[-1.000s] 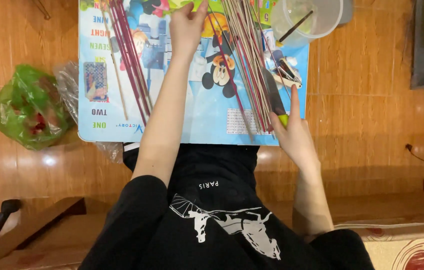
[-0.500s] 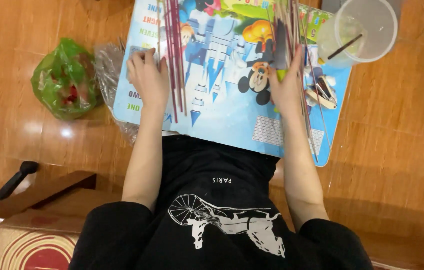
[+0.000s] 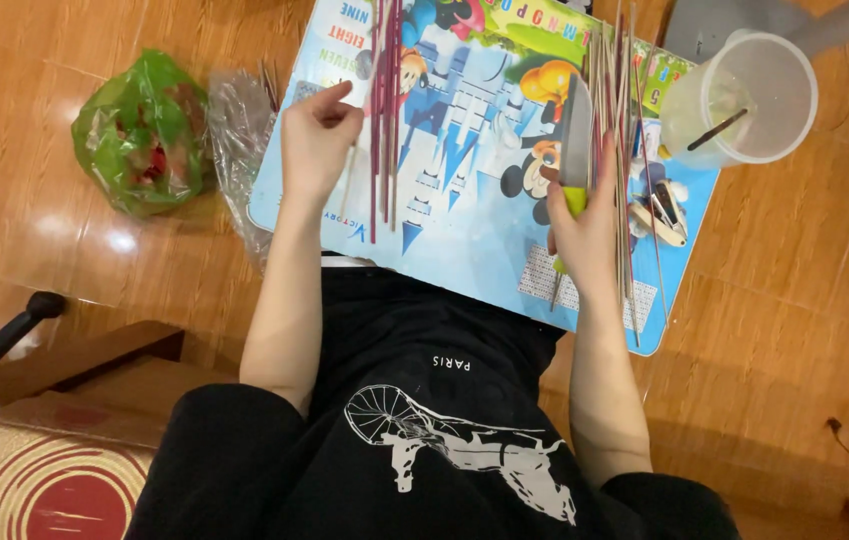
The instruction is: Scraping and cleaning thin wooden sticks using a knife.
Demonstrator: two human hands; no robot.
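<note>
A colourful cartoon-printed board [image 3: 464,225] lies across my lap over the wooden floor. My left hand [image 3: 316,140] rests on its left part, fingers curled and pinched on a thin pale stick [image 3: 346,185], just left of a bundle of dark red sticks [image 3: 385,110]. My right hand [image 3: 584,225] grips a knife by its yellow-green handle, with the grey blade [image 3: 574,130] pointing away from me. The blade lies against a spread of thin bamboo sticks [image 3: 624,150] on the right part of the board.
A clear plastic cup [image 3: 749,100] with a brush in it stands at the board's far right corner. A green plastic bag [image 3: 139,135] and a clear crumpled bag [image 3: 234,135] lie left of the board. Small clips [image 3: 662,212] sit by the sticks. A wooden step [image 3: 74,375] is at lower left.
My left hand has come off the red sticks and curled up over a thin stick. My right hand now holds the knife blade up beside the bamboo sticks.
</note>
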